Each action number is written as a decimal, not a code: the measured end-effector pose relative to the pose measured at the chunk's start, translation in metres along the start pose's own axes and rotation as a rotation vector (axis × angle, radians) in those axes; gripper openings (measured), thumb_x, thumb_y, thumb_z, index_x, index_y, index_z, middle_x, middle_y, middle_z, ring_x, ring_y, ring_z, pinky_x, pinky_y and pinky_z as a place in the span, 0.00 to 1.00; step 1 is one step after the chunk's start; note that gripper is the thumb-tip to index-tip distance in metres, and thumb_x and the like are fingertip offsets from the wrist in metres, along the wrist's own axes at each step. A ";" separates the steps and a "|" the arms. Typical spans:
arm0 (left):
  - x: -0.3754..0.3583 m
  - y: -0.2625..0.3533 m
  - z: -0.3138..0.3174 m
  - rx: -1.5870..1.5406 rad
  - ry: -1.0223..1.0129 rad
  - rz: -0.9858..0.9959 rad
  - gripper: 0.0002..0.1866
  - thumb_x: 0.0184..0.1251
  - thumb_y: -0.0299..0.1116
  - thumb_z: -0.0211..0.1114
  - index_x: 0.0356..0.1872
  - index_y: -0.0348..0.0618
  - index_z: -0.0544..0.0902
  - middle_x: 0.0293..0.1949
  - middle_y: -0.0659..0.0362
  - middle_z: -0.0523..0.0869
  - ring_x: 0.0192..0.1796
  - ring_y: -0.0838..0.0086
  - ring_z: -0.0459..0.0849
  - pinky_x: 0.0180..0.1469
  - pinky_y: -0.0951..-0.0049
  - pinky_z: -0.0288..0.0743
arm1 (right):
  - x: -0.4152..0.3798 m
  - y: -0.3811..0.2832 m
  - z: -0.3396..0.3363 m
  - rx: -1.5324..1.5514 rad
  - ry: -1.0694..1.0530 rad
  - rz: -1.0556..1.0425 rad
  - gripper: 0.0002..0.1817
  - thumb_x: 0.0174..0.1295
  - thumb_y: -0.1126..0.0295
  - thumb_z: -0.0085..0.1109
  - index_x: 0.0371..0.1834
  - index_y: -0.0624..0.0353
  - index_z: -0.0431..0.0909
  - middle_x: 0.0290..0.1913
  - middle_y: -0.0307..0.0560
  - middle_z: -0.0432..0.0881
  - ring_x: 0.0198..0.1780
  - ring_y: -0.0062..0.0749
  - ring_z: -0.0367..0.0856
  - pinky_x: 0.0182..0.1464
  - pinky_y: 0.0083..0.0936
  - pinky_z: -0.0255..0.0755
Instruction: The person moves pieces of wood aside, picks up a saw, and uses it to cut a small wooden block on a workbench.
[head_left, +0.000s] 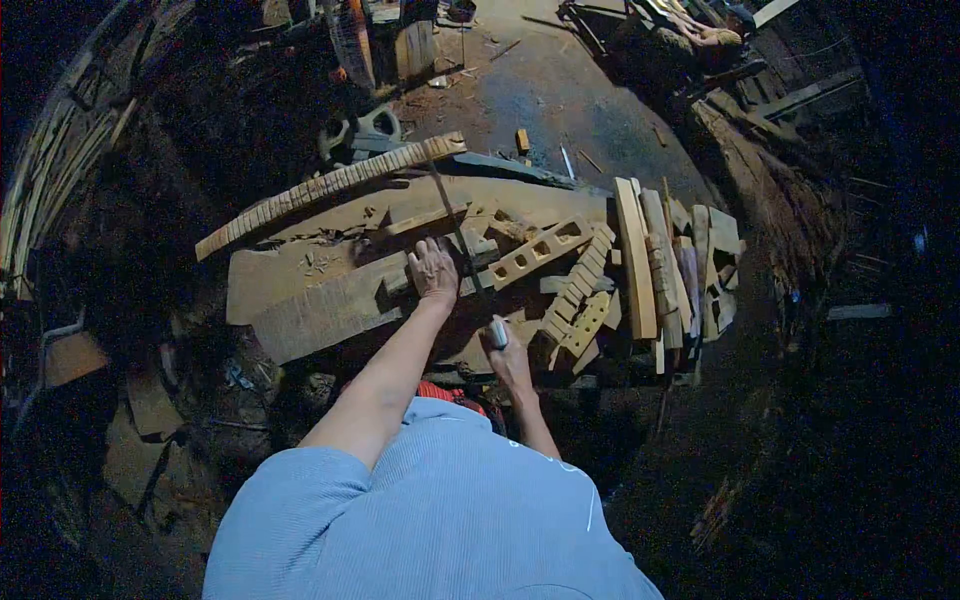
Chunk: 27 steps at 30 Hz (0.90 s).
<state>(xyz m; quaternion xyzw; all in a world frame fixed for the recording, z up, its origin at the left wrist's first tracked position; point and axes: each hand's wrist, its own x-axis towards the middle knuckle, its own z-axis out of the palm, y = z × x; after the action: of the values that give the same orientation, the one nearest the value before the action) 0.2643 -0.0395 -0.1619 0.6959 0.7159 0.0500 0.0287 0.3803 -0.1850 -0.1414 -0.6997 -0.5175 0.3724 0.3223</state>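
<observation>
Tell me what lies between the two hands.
In the head view, a thin saw blade runs between the left hand and right hand, over the wooden piece.

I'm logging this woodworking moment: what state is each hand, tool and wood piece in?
left hand: pressed flat on the wood piece
wood piece: lying flat, notched at its edge
right hand: closed on the saw handle
saw: blade standing on the wood by the left hand
slotted bar: lying flat
cut pieces: stacked at right
</observation>
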 end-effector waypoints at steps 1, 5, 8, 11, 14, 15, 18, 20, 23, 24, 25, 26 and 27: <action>0.001 0.002 0.000 -0.004 0.003 -0.005 0.13 0.57 0.32 0.47 0.40 0.37 0.73 0.36 0.55 0.72 0.42 0.67 0.69 0.47 0.68 0.62 | -0.010 0.007 0.000 -0.094 0.014 0.011 0.19 0.51 0.68 0.52 0.48 0.56 0.68 0.32 0.56 0.75 0.34 0.38 0.74 0.39 0.25 0.66; 0.002 0.000 0.006 -0.093 0.115 -0.054 0.07 0.56 0.33 0.48 0.33 0.43 0.72 0.33 0.58 0.71 0.40 0.68 0.69 0.44 0.68 0.62 | -0.077 0.054 -0.010 0.075 -0.022 0.101 0.23 0.48 0.71 0.53 0.52 0.56 0.66 0.40 0.50 0.76 0.40 0.29 0.74 0.43 0.21 0.65; 0.002 -0.001 0.009 -0.107 0.142 -0.008 0.05 0.55 0.32 0.49 0.29 0.45 0.71 0.30 0.58 0.70 0.38 0.68 0.68 0.42 0.68 0.62 | -0.127 0.061 -0.024 -0.031 -0.037 0.249 0.27 0.46 0.77 0.51 0.54 0.53 0.64 0.40 0.57 0.76 0.43 0.39 0.76 0.44 0.25 0.67; 0.003 -0.001 0.007 -0.125 0.132 0.015 0.04 0.55 0.31 0.48 0.27 0.45 0.70 0.29 0.58 0.69 0.38 0.68 0.68 0.40 0.69 0.62 | -0.147 0.053 -0.034 -0.064 -0.063 0.321 0.27 0.46 0.77 0.51 0.54 0.51 0.64 0.40 0.56 0.76 0.42 0.35 0.76 0.43 0.23 0.67; 0.003 -0.002 0.013 -0.146 0.151 0.028 0.05 0.55 0.29 0.46 0.29 0.42 0.71 0.31 0.57 0.69 0.39 0.67 0.67 0.40 0.68 0.61 | -0.129 0.041 -0.034 -0.109 -0.020 0.269 0.27 0.46 0.76 0.52 0.54 0.48 0.65 0.38 0.54 0.77 0.39 0.33 0.77 0.41 0.22 0.68; 0.003 -0.003 0.015 -0.134 0.171 0.036 0.06 0.56 0.30 0.46 0.29 0.42 0.71 0.30 0.57 0.69 0.39 0.67 0.67 0.40 0.68 0.61 | -0.116 0.036 -0.034 -0.103 -0.012 0.272 0.27 0.46 0.76 0.52 0.54 0.48 0.65 0.38 0.54 0.77 0.39 0.33 0.77 0.41 0.22 0.68; 0.005 -0.002 0.026 -0.155 0.166 0.016 0.06 0.57 0.30 0.46 0.27 0.42 0.72 0.31 0.57 0.69 0.39 0.66 0.68 0.40 0.67 0.62 | -0.062 0.022 -0.026 -0.063 -0.100 0.191 0.25 0.47 0.73 0.51 0.53 0.50 0.65 0.35 0.52 0.76 0.36 0.34 0.76 0.38 0.24 0.67; 0.003 -0.004 0.026 -0.066 0.236 0.053 0.07 0.58 0.31 0.46 0.28 0.42 0.72 0.31 0.57 0.70 0.39 0.66 0.68 0.40 0.67 0.62 | -0.024 0.020 -0.009 -0.066 -0.040 0.087 0.21 0.50 0.69 0.51 0.51 0.53 0.66 0.31 0.51 0.76 0.32 0.34 0.75 0.35 0.26 0.67; 0.003 -0.006 0.041 -0.009 0.469 0.092 0.07 0.57 0.31 0.46 0.30 0.42 0.73 0.32 0.57 0.70 0.39 0.66 0.68 0.41 0.67 0.62 | 0.010 0.005 0.001 0.022 -0.017 -0.015 0.20 0.49 0.68 0.51 0.49 0.55 0.67 0.30 0.51 0.76 0.31 0.35 0.75 0.33 0.26 0.66; 0.003 -0.006 0.036 -0.009 0.471 0.092 0.07 0.57 0.31 0.46 0.30 0.42 0.73 0.32 0.57 0.70 0.39 0.66 0.68 0.41 0.67 0.62 | 0.014 0.003 0.002 0.051 -0.003 -0.065 0.19 0.49 0.68 0.51 0.48 0.55 0.68 0.30 0.51 0.76 0.29 0.35 0.74 0.32 0.26 0.66; 0.002 -0.005 0.032 -0.013 0.379 0.073 0.07 0.56 0.31 0.47 0.30 0.42 0.73 0.32 0.56 0.70 0.39 0.66 0.68 0.42 0.67 0.62 | 0.014 0.012 0.007 0.079 0.028 -0.134 0.19 0.49 0.69 0.50 0.48 0.55 0.68 0.28 0.51 0.75 0.26 0.35 0.73 0.30 0.27 0.67; 0.001 -0.004 0.028 -0.017 0.285 0.051 0.07 0.56 0.31 0.47 0.31 0.43 0.73 0.33 0.56 0.70 0.39 0.66 0.68 0.42 0.67 0.62 | 0.009 0.017 0.007 0.076 0.024 -0.134 0.19 0.49 0.69 0.50 0.48 0.55 0.68 0.28 0.51 0.75 0.26 0.35 0.73 0.30 0.27 0.67; 0.001 -0.002 0.021 -0.019 0.282 0.043 0.07 0.56 0.31 0.47 0.31 0.43 0.73 0.33 0.56 0.70 0.39 0.66 0.68 0.42 0.67 0.62 | -0.001 0.024 0.004 -0.013 0.023 -0.114 0.20 0.50 0.69 0.50 0.49 0.55 0.68 0.27 0.50 0.74 0.25 0.35 0.72 0.29 0.26 0.67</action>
<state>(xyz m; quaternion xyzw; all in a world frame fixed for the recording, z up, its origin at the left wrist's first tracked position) 0.2646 -0.0380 -0.1831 0.6969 0.6971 0.1546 -0.0669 0.3880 -0.1923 -0.1631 -0.6754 -0.5553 0.3418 0.3445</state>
